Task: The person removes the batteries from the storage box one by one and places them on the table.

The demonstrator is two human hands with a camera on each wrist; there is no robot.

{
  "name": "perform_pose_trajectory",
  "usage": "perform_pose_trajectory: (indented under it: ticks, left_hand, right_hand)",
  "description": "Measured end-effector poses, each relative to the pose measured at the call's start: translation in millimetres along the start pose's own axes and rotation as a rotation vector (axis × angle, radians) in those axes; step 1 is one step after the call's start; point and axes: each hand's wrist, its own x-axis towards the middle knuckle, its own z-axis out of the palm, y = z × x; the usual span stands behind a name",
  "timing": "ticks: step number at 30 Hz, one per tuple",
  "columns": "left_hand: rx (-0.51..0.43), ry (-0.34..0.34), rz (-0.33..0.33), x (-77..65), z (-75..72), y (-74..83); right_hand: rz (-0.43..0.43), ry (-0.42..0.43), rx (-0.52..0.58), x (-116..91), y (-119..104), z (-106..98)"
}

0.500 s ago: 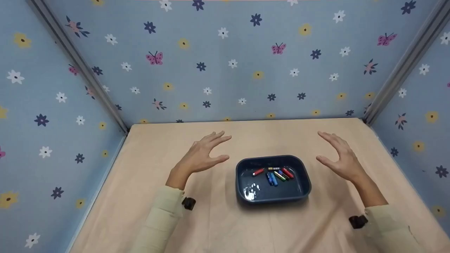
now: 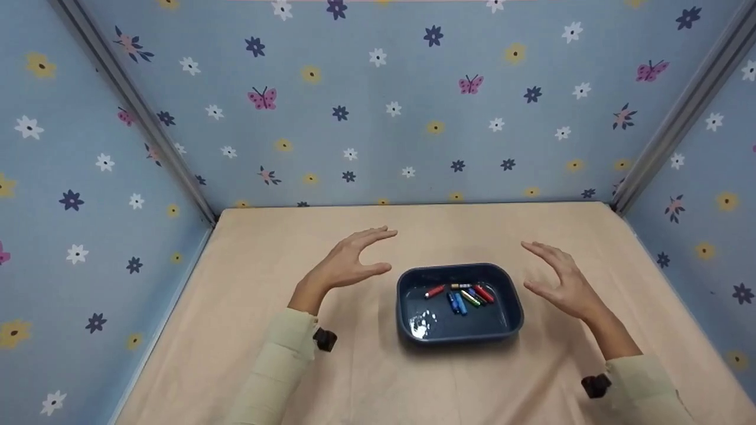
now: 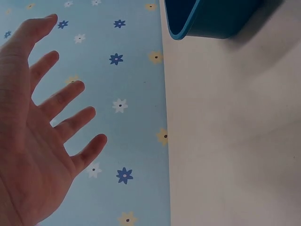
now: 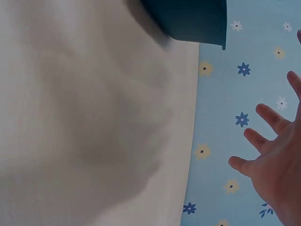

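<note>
A dark blue rectangular basin [image 2: 460, 340] stands on the table, with several small battery-like cylinders [image 2: 458, 302] in red, blue, green and other colours lying on its floor. Left of the basin, my left hand [image 2: 347, 261] hovers with fingers spread and thumb apart, touching nothing. My right hand [image 2: 566, 284] hangs in the air on the basin's right, its fingers likewise extended and holding nothing. In the left wrist view the left hand [image 3: 42, 117] shows its palm, with the basin's corner [image 3: 211, 21] at the top. The right wrist view catches the right hand [image 4: 277, 150] at its edge.
A pale cloth covers the table [image 2: 283, 236], creased near the front right. Blue flowered panels [image 2: 378, 136] enclose it at the back and both sides, with grey posts [image 2: 679, 112] at the corners.
Both hands have moved inward towards the basin: the left slightly rightward, the right leftward and lower in the view. The basin and the cylinders inside have stayed put.
</note>
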Motion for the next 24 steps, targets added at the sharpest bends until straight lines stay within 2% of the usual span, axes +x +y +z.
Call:
perform_pose_trajectory:
  ticks: [5,9,19,24]
  left_hand:
    - [-0.019,-0.061,-0.006,2.2,4.8,0.6]
    - [-0.021,-0.107,0.001,4.0,8.7,3.0]
    - [-0.034,-0.130,0.004,7.8,21.3,1.1]
    - [-0.073,-0.157,-0.035,8.9,26.4,3.7]
  right_hand:
    - [0.032,-0.084,0.016,-6.0,3.8,5.5]
    - [0.044,-0.114,0.013,-9.7,5.6,10.3]
    - [0.068,-0.156,-0.008,-16.8,6.3,18.6]
    - [0.079,-0.191,-0.019,-17.7,6.4,19.6]
